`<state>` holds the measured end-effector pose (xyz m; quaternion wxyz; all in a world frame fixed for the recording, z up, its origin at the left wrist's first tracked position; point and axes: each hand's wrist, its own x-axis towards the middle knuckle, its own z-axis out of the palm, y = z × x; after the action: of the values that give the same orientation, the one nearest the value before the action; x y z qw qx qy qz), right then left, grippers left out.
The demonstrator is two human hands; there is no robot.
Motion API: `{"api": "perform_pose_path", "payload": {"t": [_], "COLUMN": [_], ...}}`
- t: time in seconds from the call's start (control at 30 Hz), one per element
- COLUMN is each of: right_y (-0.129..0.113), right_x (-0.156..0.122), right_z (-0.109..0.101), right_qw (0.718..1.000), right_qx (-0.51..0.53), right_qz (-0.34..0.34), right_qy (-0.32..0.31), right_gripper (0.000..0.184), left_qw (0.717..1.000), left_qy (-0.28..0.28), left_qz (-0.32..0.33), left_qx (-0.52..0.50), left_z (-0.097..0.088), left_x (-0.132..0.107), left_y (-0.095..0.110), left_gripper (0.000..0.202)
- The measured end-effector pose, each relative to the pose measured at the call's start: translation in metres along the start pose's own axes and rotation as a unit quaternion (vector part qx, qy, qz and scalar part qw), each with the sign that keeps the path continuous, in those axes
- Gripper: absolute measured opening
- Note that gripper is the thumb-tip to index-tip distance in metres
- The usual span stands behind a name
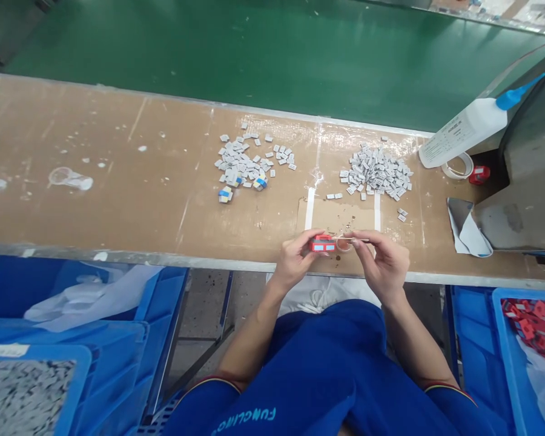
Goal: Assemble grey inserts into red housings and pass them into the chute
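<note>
My left hand (295,257) is closed on a small red plastic part (322,244) at the near edge of the brown workbench (118,181). My right hand (381,260) is pinched right beside it, its fingertips meeting at a small round piece (344,244) that I cannot name. Both hands hover over a cardboard patch (340,218) taped to the bench. Two heaps of small grey pieces lie beyond: a left heap (245,162) with a few blue-and-yellow ones, and a right heap (376,172).
A white squeeze bottle with a blue nozzle (467,130) lies at the right by a tape ring (458,166) and a grey machine (531,175). A green conveyor belt (272,54) runs behind. Blue bins stand below: grey pieces (22,393) left, red parts (536,327) right.
</note>
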<state>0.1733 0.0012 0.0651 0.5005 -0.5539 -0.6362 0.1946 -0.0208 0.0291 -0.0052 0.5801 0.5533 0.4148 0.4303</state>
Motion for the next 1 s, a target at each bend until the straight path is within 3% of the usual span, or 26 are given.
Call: {"api": "perform_pose_path", "payload": {"t": [0.17,0.4,0.63,0.8,0.9,1.0], "right_y": [-0.001,0.003,0.004,0.006,0.012,0.022], "right_x": [0.003,0.003,0.002,-0.004,-0.011,-0.020], "right_z": [0.009,0.014,0.017,0.001,-0.010,-0.012], "right_qw": [0.993,0.985,0.986,0.998,0.999,0.998], "right_qx": [-0.059,-0.078,-0.104,-0.033,-0.020,-0.055], "right_qz": [-0.089,-0.131,-0.112,-0.052,-0.014,-0.031], "right_qy": [-0.040,-0.076,-0.072,-0.006,0.025,0.001], "right_gripper": [0.014,0.022,0.016,0.015,0.018,0.019], "left_qw": [0.999,0.996,0.994,0.995,0.998,0.993], "left_qy": [0.002,0.002,0.006,0.008,0.011,0.016], "left_qz": [0.017,0.045,0.068,0.072,0.059,0.048], "left_qx": [0.031,0.071,0.087,0.069,-0.003,-0.107], "left_z": [0.000,0.001,0.000,-0.002,-0.004,-0.006], "left_x": [0.000,0.001,0.001,0.003,0.005,0.006], "left_y": [-0.001,0.002,0.001,0.001,-0.001,-0.004], "left_gripper": [0.038,0.040,0.036,0.034,0.039,0.041]}}
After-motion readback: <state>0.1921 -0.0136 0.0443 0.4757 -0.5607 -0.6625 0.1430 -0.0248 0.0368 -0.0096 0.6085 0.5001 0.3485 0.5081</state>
